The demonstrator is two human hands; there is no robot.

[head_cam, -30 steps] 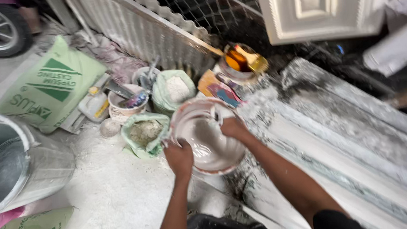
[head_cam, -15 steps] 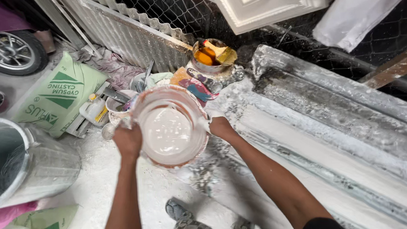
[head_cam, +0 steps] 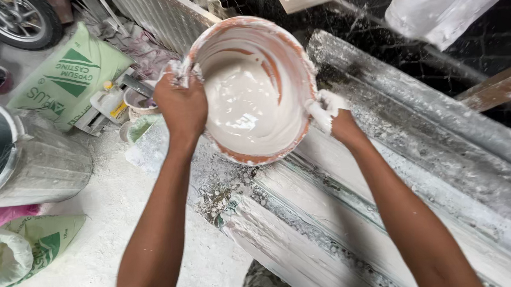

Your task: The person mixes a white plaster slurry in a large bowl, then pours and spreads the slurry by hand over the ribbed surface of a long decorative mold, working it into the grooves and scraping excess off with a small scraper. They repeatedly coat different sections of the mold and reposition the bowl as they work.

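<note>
The bowl [head_cam: 252,88], orange-brown under a white crust, is up in the air above the long plaster-caked mould [head_cam: 352,214], tipped toward the camera, with smooth wet white plaster [head_cam: 245,106] pooled inside. The left hand [head_cam: 180,104] has its grip clenched over the bowl's left rim, fingers wrapped on the outside. The right hand [head_cam: 329,113], smeared white, grips the right rim tight. Both arms reach up from the near edge. Left of the bowl sit a green gypsum sack [head_cam: 68,74], a small yellow-capped bottle [head_cam: 108,99] and a grey metal drum [head_cam: 26,155]; the powdery floor [head_cam: 97,239] between them lies open. Far right, wire mesh [head_cam: 484,50] backs the mould.
</note>
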